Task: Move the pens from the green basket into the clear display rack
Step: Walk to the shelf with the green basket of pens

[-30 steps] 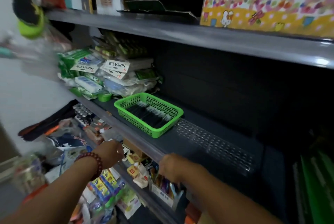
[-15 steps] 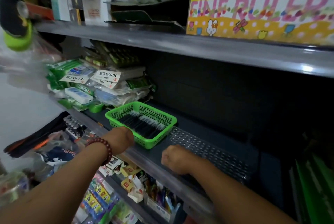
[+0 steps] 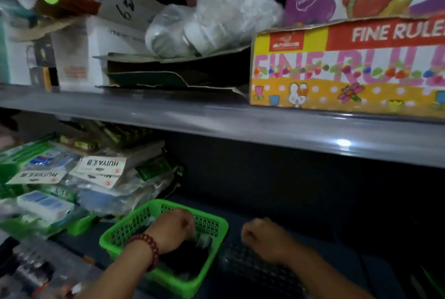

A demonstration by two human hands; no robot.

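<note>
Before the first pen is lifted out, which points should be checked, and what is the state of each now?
1. Left hand inside the green basket: ok.
2. Pens present in the basket: ok.
3. Left hand's grip on a pen: cannot tell, blurred.
4. Clear display rack beside the basket, within reach: ok.
5. Right hand at the rack: ok, closed fist over it.
6. Rack slots free: cannot tell, too dark.

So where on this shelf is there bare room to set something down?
Bare dark shelf lies behind the green basket and the clear display rack, running right beneath the upper shelf. Left of the basket it is crowded with stacked stationery packets. The left hand fills the basket; the right hand sits over the rack.
</note>
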